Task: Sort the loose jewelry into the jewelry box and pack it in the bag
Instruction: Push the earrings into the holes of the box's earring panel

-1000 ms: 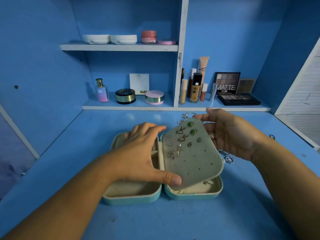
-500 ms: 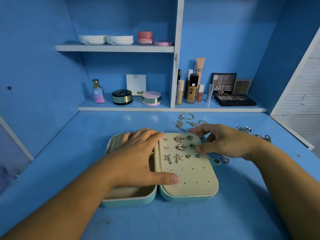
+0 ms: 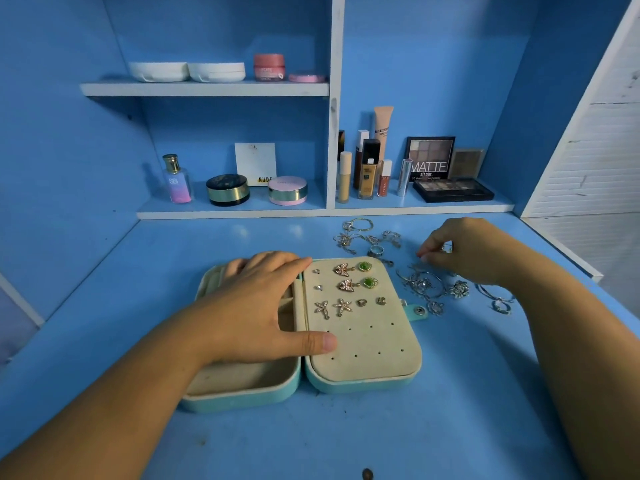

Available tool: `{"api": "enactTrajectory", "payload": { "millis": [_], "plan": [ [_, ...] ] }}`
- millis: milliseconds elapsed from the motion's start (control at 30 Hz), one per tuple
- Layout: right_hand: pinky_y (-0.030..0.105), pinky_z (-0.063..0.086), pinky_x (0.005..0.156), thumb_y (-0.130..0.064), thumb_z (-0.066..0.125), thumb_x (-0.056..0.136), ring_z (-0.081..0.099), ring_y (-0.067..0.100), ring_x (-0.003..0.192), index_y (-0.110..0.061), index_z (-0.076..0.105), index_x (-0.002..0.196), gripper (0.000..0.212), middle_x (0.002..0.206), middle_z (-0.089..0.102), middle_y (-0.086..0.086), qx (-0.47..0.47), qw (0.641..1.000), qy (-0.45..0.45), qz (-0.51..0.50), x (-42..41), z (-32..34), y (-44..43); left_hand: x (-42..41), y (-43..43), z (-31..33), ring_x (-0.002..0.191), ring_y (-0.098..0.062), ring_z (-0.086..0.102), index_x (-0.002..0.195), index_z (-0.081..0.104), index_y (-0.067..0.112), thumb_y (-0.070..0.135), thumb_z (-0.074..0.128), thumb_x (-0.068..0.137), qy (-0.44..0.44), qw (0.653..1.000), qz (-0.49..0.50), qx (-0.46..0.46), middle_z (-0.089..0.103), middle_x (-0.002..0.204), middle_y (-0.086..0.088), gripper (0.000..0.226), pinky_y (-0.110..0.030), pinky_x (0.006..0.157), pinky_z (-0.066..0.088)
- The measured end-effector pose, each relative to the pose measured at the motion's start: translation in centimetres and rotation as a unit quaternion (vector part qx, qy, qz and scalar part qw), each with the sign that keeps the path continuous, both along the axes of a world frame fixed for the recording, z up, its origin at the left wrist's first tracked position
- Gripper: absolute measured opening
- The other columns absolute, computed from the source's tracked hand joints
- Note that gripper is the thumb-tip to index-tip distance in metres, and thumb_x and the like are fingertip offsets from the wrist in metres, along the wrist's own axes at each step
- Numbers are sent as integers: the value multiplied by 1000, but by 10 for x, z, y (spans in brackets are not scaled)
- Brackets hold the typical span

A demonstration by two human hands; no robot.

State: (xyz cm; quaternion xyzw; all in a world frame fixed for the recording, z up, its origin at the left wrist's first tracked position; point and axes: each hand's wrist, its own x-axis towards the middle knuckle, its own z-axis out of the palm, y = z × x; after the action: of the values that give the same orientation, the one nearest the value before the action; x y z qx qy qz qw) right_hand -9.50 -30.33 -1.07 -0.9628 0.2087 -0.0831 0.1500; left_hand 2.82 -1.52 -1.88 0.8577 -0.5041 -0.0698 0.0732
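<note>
The jewelry box [image 3: 346,384] lies open on the blue surface [image 3: 381,438], and its right half holds a soft pad [image 3: 374,344] with earrings [image 3: 346,284] stuck in. The left hand [image 3: 252,313] lies flat on the left half, fingers straight. Right of the box, the right hand [image 3: 471,251] bunches its fingers over loose jewelry [image 3: 422,285]; I cannot tell if they hold any.

The right hand [image 3: 464,251] left the earring panel [image 3: 367,341], now flat, for the loose jewelry [image 3: 422,285].

Looks like a home vanity nook, painted blue: shelves [image 3: 204,89] stocked with a perfume bottle [image 3: 177,180], powder compacts [image 3: 227,189], foundation [image 3: 367,169] and eyeshadow palettes [image 3: 430,157], above a worktop [image 3: 346,438] strewn with loose jewelry [image 3: 424,285].
</note>
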Motion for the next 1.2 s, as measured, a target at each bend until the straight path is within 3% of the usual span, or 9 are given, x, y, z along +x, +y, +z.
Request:
{"api": "enactTrajectory", "payload": {
  "millis": [167,367,567,667,800,933,1000,1067,1200],
  "plan": [
    [19,37,64,-28,69,85,49,5,73,-24,74,94,11,79,55,-16,-31,999,25,-3,5,-5,4,0,0,-1,137,6,5,152,6,39,96,34,51,-1,1000,-1,2,12,149,27,119,-25,110,5],
    [30,45,74,-27,65,87,55,18,86,-19,70,92,11,96,61,-1,-53,998,33,-3,7,-8,8,-1,0,0,133,9,6,152,6,40,96,35,51,7,1000,1,1,11,149,29,118,-27,112,6],
    [16,35,57,-35,53,94,52,4,72,-22,69,98,21,97,60,-3,-24,997,-65,31,9,-6,18,2,1,0,135,7,16,142,22,46,98,37,51,19,999,-10,-31,22,140,33,106,-27,110,13],
    [15,35,55,-39,46,96,54,10,72,-15,67,95,32,91,59,0,-8,996,-54,74,12,-8,39,1,1,1,133,8,18,138,25,46,96,40,53,23,999,-7,-29,24,139,34,100,-27,108,15],
    [15,33,46,-36,49,96,43,7,52,-16,59,73,32,65,53,-5,57,995,-43,72,13,-8,53,3,2,1,133,8,19,138,25,45,98,38,50,29,999,-4,-34,25,138,34,103,-28,110,17],
    [16,30,43,-37,49,95,35,6,43,-10,66,83,33,55,49,-4,116,991,-53,39,15,-10,54,6,3,0,131,8,24,136,27,48,99,38,49,39,998,3,-47,30,137,35,101,-32,113,21],
    [21,32,46,-36,49,94,36,10,46,-2,65,90,39,63,56,15,153,985,-69,29,17,-9,55,8,3,1,129,9,27,135,29,49,98,41,49,58,996,14,-61,33,135,36,100,-33,113,24],
    [26,36,57,-35,49,94,42,17,58,0,66,95,39,87,62,28,199,976,-84,19,18,-7,56,10,5,3,127,7,31,135,31,49,97,44,48,79,994,24,-74,36,133,36,100,-34,113,27],
    [26,39,61,-31,44,97,51,13,64,-16,70,95,30,86,66,10,301,943,-135,32,12,4,66,12,6,4,127,5,37,134,35,50,93,50,50,108,990,29,-90,40,133,36,96,-36,112,33]
  ]
}}
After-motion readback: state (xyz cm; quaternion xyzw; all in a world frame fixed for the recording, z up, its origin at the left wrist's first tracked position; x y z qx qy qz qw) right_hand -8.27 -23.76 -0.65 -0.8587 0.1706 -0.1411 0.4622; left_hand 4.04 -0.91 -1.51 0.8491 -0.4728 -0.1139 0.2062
